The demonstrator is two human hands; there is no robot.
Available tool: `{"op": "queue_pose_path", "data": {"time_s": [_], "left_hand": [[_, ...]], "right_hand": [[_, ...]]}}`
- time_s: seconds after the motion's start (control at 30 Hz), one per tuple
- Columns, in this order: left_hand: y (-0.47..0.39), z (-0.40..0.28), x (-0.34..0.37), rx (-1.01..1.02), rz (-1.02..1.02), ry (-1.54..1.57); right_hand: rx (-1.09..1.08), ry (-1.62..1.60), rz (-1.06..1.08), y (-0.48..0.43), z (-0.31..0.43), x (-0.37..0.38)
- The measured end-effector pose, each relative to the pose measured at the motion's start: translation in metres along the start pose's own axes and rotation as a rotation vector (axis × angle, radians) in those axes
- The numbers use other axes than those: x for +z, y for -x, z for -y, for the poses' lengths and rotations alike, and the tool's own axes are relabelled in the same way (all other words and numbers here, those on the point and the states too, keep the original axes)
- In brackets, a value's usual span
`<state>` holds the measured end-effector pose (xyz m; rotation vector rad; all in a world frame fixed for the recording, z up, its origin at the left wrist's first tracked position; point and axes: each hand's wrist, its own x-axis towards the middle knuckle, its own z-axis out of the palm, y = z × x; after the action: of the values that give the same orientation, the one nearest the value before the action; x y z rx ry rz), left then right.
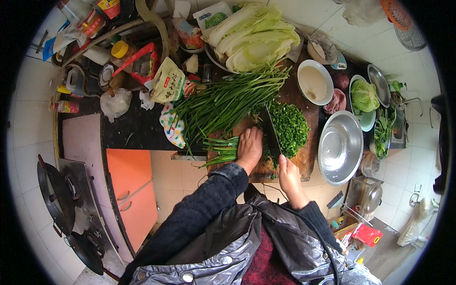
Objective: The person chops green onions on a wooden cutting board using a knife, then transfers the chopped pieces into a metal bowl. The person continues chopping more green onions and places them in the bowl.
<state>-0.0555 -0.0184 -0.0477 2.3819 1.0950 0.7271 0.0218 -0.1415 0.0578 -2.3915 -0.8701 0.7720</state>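
Note:
My left hand [250,146] presses a bunch of garlic chives [225,149] down on the wooden cutting board [307,167], its fingers bent beside the blade. In my right hand [292,180] is the handle of a cleaver [271,133], whose dark blade stands on edge between my left hand and a pile of finely chopped chives [289,128]. A large heap of long uncut chives [231,101] lies across the far left of the board and onto the counter. The cut ends under my left fingers are hidden.
Right of the board stand an empty metal basin [341,148], a bowl of pale liquid [315,82] and a green bowl holding a cabbage [364,96]. Napa cabbages [253,39] lie behind the chives. A seasoning packet [168,81] and a dotted cloth [172,124] are at the left.

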Motion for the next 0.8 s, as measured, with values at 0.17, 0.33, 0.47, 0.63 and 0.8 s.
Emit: {"op": "queue_pose_path", "data": {"time_s": [0.17, 0.33, 0.47, 0.63, 0.8], "left_hand": [[0.002, 0.004, 0.004, -0.017, -0.021, -0.006], [0.001, 0.003, 0.006, -0.014, 0.022, -0.009], [-0.001, 0.001, 0.004, -0.057, 0.090, 0.022], [0.000, 0.001, 0.002, -0.010, -0.003, -0.028], [0.003, 0.003, 0.004, -0.057, -0.032, 0.011]], "right_hand": [[0.000, 0.042, 0.087, 0.036, -0.012, -0.016], [-0.010, 0.078, 0.100, 0.020, -0.017, 0.002], [-0.062, 0.017, 0.025, -0.025, -0.006, 0.034], [0.054, -0.110, 0.005, -0.030, 0.002, 0.027], [0.000, 0.018, 0.046, 0.012, -0.004, -0.007]]}}
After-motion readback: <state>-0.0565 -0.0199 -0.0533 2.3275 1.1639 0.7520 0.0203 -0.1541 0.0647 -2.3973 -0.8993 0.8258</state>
